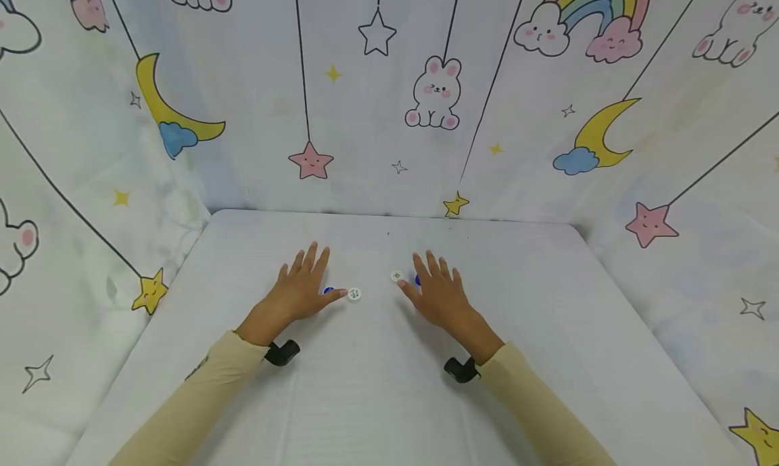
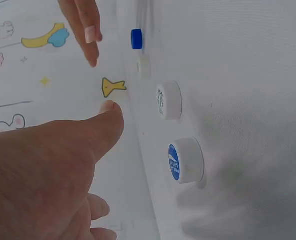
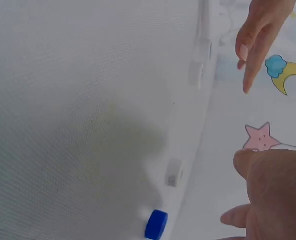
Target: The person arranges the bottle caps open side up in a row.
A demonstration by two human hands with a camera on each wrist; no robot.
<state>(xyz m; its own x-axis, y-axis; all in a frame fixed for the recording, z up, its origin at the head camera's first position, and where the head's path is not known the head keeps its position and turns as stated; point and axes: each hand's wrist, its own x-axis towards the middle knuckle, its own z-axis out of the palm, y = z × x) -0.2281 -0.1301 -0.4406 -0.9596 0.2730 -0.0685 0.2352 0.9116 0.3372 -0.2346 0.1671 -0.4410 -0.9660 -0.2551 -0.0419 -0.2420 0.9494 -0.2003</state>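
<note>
Both hands are stretched out over the white table (image 1: 377, 371), fingers straight and spread, holding nothing. Beside the thumb of my left hand (image 1: 301, 287) lie a white cap with a blue label (image 2: 185, 160) and a white cap with green print (image 2: 169, 100), which is also visible in the head view (image 1: 354, 294). Near the fingers of my right hand (image 1: 439, 291) sit a small white cap (image 1: 397, 276) and a blue cap (image 3: 156, 224). The left wrist view shows my left thumb (image 2: 87, 135) apart from the caps. The right wrist view shows the small white cap (image 3: 174, 172) close to my right hand (image 3: 273, 195).
Cloth printed with moons, stars, rabbits and a rainbow (image 1: 389, 101) walls the table at the back and on both sides. Each wrist carries a black camera mount (image 1: 282, 352). The table's near part lies between my cream sleeves (image 1: 201, 398).
</note>
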